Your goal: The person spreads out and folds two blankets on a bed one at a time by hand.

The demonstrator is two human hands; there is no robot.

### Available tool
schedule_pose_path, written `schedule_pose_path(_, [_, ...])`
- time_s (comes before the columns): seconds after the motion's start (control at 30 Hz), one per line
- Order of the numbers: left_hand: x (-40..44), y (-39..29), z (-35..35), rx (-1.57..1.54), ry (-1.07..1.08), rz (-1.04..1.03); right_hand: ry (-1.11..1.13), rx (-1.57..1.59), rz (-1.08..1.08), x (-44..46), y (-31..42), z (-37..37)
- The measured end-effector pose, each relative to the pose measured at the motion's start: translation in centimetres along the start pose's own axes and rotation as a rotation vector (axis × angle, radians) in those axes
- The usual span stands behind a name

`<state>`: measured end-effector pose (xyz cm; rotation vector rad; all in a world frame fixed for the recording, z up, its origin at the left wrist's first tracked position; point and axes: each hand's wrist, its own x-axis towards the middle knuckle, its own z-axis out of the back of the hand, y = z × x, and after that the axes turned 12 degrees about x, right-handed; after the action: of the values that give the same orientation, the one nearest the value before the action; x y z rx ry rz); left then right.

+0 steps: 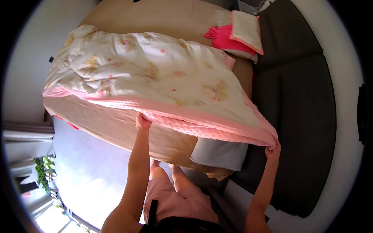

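Observation:
A white floral quilt (155, 70) with a pink dimpled border lies across the bed, its near edge raised off the mattress. My left hand (143, 121) is closed on the pink edge near the middle of that side; its fingertips are partly hidden by the fabric. At the quilt's near right corner, my right hand (273, 150) grips the bunched pink border beside the dark headboard. Between my hands the border hangs in a loose fold. Beneath it shows a grey-blue cloth (219, 153) on the beige sheet (171, 145).
The dark padded headboard (299, 116) runs along the right. A white pillow with pink trim (245, 31) rests on a bright pink cloth (235, 40) at the far right of the bed. Green plants (40, 174) stand by the bright window at lower left.

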<state>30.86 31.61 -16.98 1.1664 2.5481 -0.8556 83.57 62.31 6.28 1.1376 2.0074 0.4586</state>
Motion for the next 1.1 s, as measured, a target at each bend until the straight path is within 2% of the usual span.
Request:
schedule_pose_path(0.03, [-1.0, -0.8, 0.4, 0.002, -0.010, -0.023, 0.015, 0.001, -0.021, 0.4, -0.3, -0.3])
schedule_pose_path(0.13, [-5.3, -2.1, 1.6, 0.380, -0.416, -0.049, -0.322, -0.023, 0.133, 0.6, -1.4, -2.4])
schedule_pose_path(0.27, [-8.0, -0.1, 1.2, 0.768, -0.940, -0.233, -0.195, -0.079, 0.019, 0.9, -3.0, -1.2])
schedule_pose_path(0.33, [-6.5, 0.4, 0.7, 0.829, -1.083, -0.346, -0.417, -0.101, 0.073, 0.2, -4.7, -4.1])
schedule_pose_path(0.37, [-5.6, 0.2, 0.8, 0.823, -1.089, -0.327, -0.410, -0.102, 0.073, 0.5, -4.8, -3.8])
schedule_pose_path(0.4, [-4.5, 0.0, 1.3, 0.813, -1.076, -0.279, -0.360, -0.093, 0.034, 0.5, -4.6, -2.8])
schedule_pose_path(0.43, [-3.3, -0.6, 2.3, 0.775, -1.002, -0.146, -0.313, -0.088, -0.006, 0.5, -4.3, -1.1])
schedule_pose_path(0.47, [-2.1, -1.2, 3.4, 0.722, -0.883, 0.077, -0.226, -0.069, -0.018, 0.9, -3.8, 1.8])
schedule_pose_path(0.5, [-1.2, -1.5, 4.8, 0.710, -0.775, 0.263, -0.228, -0.075, -0.021, 0.6, -3.9, 1.3])
schedule_pose_path(0.53, [-0.7, -1.5, 6.3, 0.751, -0.685, 0.393, -0.346, -0.083, 0.041, 0.2, -4.0, 0.4])
schedule_pose_path(0.57, [-0.8, -1.2, 8.4, 0.854, -0.632, 0.466, -0.463, -0.091, 0.105, -0.1, -4.1, -0.5])
schedule_pose_path(0.63, [-1.7, -1.4, 9.6, 1.162, -0.443, 0.672, -0.417, -0.080, 0.080, -0.3, -3.5, 0.5])
schedule_pose_path(0.67, [-1.3, -0.5, 9.7, 1.303, -0.604, 0.669, -0.368, -0.064, 0.059, -0.2, -3.2, 1.0])
schedule_pose_path(0.7, [-1.3, -0.5, 9.0, 1.306, -0.593, 0.670, -0.370, -0.061, 0.069, -0.4, -3.3, 0.7])
schedule_pose_path(0.77, [-1.3, 0.0, 7.6, 0.256, -0.586, 0.144, -0.424, -0.220, 0.136, -1.3, -3.6, -1.0])
schedule_pose_path(0.8, [-1.2, -0.7, 6.1, 0.262, -0.575, 0.158, -0.435, -0.215, 0.149, -1.3, -3.5, -1.0])
schedule_pose_path(0.87, [-1.0, -2.8, 3.0, 0.182, -0.402, 0.132, -0.399, -0.183, 0.119, -1.6, -3.6, -0.1])
schedule_pose_path(0.9, [1.7, -3.7, 8.9, 0.126, -0.071, 0.268, -0.407, -0.175, 0.135, -1.8, -3.6, 0.5])
schedule_pose_path(0.97, [2.2, -5.4, 5.8, 0.169, -0.060, 0.238, -0.303, -0.222, 0.028, -1.1, -3.7, 3.2])
schedule_pose_path(1.0, [1.4, -6.2, 3.8, 0.223, -0.128, 0.168, -0.236, -0.349, 0.062, -0.9, -4.3, 4.6])
schedule_pose_path(1.03, [0.9, -6.9, 2.7, 0.283, -0.198, 0.101, -0.248, -0.341, 0.069, -1.2, -5.0, 4.9])
schedule_pose_path(1.1, [-1.4, -9.5, 3.2, 0.270, -0.112, -0.030, -0.507, -0.235, -0.071, -0.4, -6.1, 5.2])
